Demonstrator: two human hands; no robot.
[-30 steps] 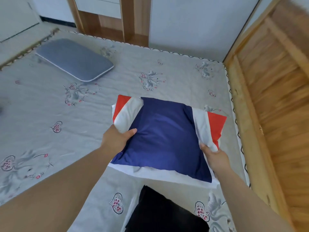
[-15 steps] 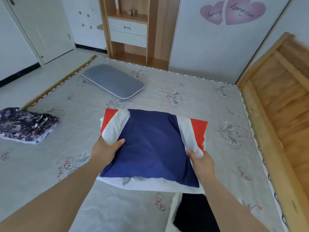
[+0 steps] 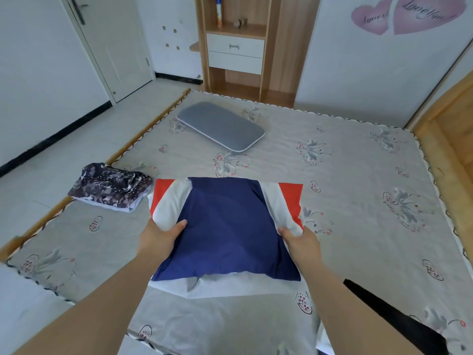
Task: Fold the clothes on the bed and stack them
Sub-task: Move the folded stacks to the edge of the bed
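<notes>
The person holds a folded navy, white and red garment [image 3: 227, 226] over the middle of the bed [image 3: 358, 226], the left hand [image 3: 160, 238] gripping its left edge and the right hand [image 3: 300, 243] pinching its right edge. A folded dark patterned garment [image 3: 110, 187] lies near the bed's left edge, a grey pillow [image 3: 221, 128] farther back, and a black garment [image 3: 399, 321] at lower right.

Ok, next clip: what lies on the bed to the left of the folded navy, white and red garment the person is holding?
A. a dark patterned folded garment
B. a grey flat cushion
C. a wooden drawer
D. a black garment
A: the dark patterned folded garment sits near the bed's left edge, just left of the navy, white and red garment gripped by the left hand and right hand.
</notes>
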